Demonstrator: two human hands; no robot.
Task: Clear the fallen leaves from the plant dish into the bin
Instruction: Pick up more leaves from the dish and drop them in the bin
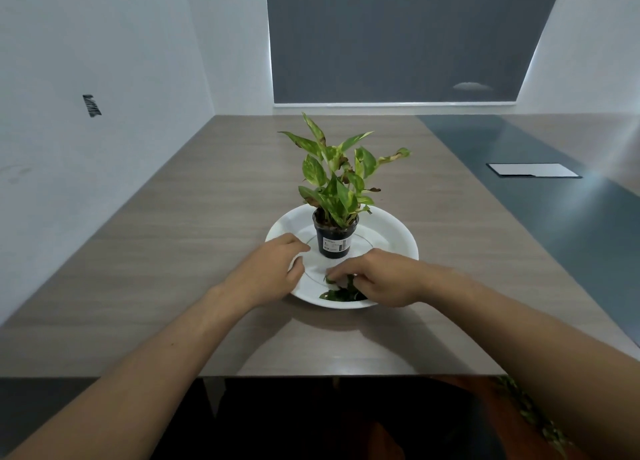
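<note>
A white round dish (391,231) sits on the wooden table with a small potted plant (335,238) in a black pot at its middle. Dark green fallen leaves (334,295) lie at the dish's near rim. My right hand (384,277) rests over them, fingers pinched on the leaves. My left hand (273,272) holds the dish's left rim, thumb over the edge. No bin shows in this view.
The table's front edge (311,376) runs just below my forearms. A white-framed panel (533,170) is set into the dark strip at the right. Leafy green stuff (530,411) shows below the table edge at the lower right. A wall stands close on the left.
</note>
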